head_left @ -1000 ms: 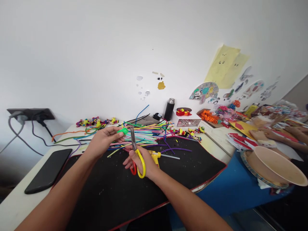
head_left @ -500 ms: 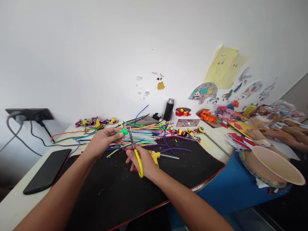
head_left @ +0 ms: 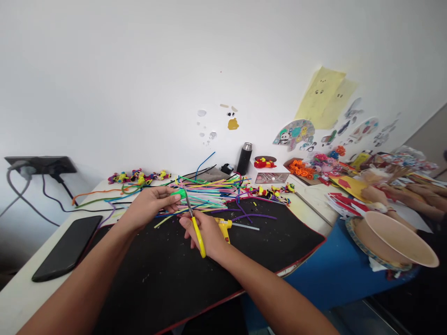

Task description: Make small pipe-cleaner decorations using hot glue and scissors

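My left hand (head_left: 152, 204) pinches a small bright green piece (head_left: 179, 194) between thumb and fingers. My right hand (head_left: 204, 231) holds scissors with yellow handles (head_left: 199, 238), their blades pointing up and touching or very close to the green piece. Just behind both hands lies a loose heap of coloured pipe cleaners (head_left: 213, 191). A yellow glue gun (head_left: 224, 226) rests on the black mat (head_left: 167, 288), partly hidden by my right hand, with a clear stick at its back.
A phone (head_left: 66, 249) lies at the left. Behind stand a black bottle (head_left: 244, 159) and a white box (head_left: 270, 175). Small colourful figures (head_left: 139, 177) line the wall. At the right are bowls (head_left: 400, 239) and another person's hands (head_left: 375, 195).
The scissors have turned slightly, and their blades now look closer together beside the green piece. My right hand has shifted a little to the left.
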A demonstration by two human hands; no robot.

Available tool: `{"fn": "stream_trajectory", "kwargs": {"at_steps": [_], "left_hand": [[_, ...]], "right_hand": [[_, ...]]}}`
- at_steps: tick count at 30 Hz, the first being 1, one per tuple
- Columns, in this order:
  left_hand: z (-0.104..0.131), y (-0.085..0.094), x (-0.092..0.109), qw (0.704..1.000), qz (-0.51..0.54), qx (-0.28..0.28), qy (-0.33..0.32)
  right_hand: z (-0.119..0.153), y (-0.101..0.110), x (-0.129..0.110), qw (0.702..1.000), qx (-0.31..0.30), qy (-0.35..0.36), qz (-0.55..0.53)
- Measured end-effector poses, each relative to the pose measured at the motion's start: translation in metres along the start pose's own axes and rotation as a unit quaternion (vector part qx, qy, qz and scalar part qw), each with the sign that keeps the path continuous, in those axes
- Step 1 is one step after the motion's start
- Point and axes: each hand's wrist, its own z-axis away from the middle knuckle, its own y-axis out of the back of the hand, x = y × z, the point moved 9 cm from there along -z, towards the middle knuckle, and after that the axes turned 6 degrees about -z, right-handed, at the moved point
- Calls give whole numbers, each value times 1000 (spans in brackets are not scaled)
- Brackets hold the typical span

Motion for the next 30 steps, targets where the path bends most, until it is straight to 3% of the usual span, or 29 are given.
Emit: {"fn": "stream_trajectory", "kwargs": {"at_steps": [12,21,30], "left_hand": [[0,-3,-2,1000,-13,-4,9],[0,-5,-4,999,10,-6,32],[0,-1,-10,997,53,-8,47]], "right_hand": [[-1,7,0,999,37,38,4],[-3,10,-7,989,57,72,112],[-5,-3,8,998,31,24,39]]}}
